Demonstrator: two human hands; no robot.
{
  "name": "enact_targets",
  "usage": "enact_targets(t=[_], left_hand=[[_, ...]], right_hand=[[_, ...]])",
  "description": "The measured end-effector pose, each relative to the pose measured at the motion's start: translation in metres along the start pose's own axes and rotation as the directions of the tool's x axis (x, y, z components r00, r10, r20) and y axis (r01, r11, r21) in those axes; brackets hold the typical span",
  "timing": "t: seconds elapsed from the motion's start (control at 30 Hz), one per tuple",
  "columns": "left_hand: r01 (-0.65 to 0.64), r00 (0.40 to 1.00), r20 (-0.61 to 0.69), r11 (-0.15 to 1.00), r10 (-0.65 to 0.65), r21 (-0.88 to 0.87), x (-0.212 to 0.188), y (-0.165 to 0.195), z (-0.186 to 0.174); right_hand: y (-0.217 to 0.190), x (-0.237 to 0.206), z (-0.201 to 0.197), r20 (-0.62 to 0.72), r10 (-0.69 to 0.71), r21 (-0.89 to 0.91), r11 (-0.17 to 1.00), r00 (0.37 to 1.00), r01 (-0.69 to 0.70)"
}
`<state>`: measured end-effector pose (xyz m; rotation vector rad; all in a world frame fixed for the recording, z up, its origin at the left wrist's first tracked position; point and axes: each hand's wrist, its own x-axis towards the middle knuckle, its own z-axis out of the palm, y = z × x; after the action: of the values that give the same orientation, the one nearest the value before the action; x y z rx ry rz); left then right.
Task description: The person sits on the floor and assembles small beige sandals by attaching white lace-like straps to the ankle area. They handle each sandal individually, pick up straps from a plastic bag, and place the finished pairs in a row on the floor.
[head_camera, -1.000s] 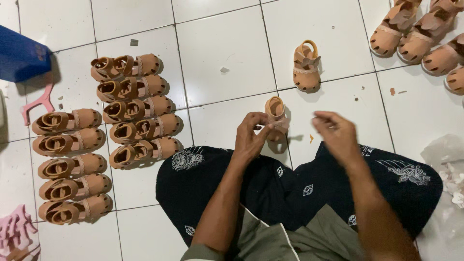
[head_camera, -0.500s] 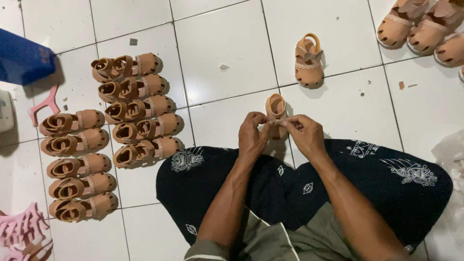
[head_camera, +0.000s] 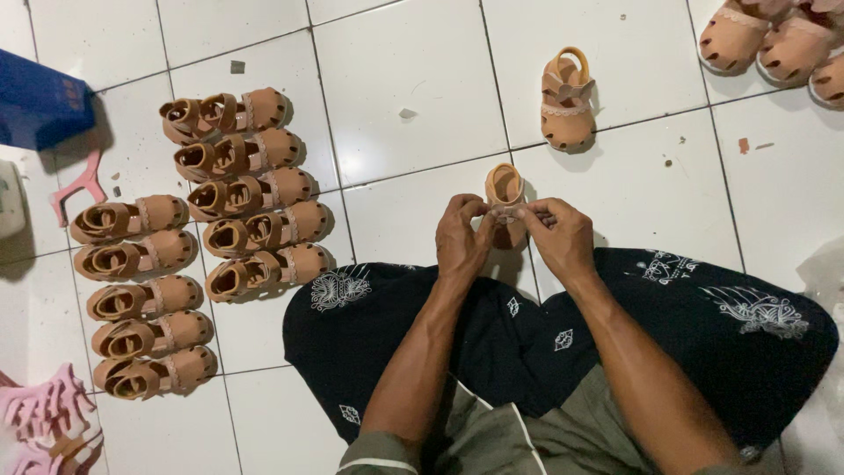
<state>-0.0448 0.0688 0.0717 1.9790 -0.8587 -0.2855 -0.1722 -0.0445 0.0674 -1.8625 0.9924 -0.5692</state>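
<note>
I sit on a white tiled floor with a small tan child's sandal [head_camera: 505, 186] held in front of my knees. My left hand [head_camera: 462, 237] pinches the sandal's strap from the left side. My right hand [head_camera: 560, 236] grips the same strap from the right, fingertips meeting the left ones over the shoe. Only the sandal's heel end shows above my fingers. A single matching sandal [head_camera: 567, 98] lies alone on the floor a little beyond my hands.
Two columns of paired tan sandals [head_camera: 251, 198] lie in rows at the left. More sandals [head_camera: 774, 40] sit at the top right. A blue box [head_camera: 40, 101] and pink plastic pieces [head_camera: 44, 413] are at the left edge.
My right hand has come in from the right and closed on the sandal's strap beside my left hand. The view has shifted slightly.
</note>
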Motion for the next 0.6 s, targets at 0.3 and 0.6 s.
enact_targets(t=[0.3,0.6], left_hand=[[0.003,1.0,-0.022,1.0,-0.003,0.004,0.001,0.003,0.001],[0.021,1.0,-0.006,1.0,-0.021,0.009,0.004,0.006,0.001]], right_hand=[[-0.013,0.0,-0.005,0.035,0.026,-0.022,0.999,0.999,-0.026],[-0.01,0.003,-0.005,0.018,0.01,-0.004,1.0,1.0,-0.009]])
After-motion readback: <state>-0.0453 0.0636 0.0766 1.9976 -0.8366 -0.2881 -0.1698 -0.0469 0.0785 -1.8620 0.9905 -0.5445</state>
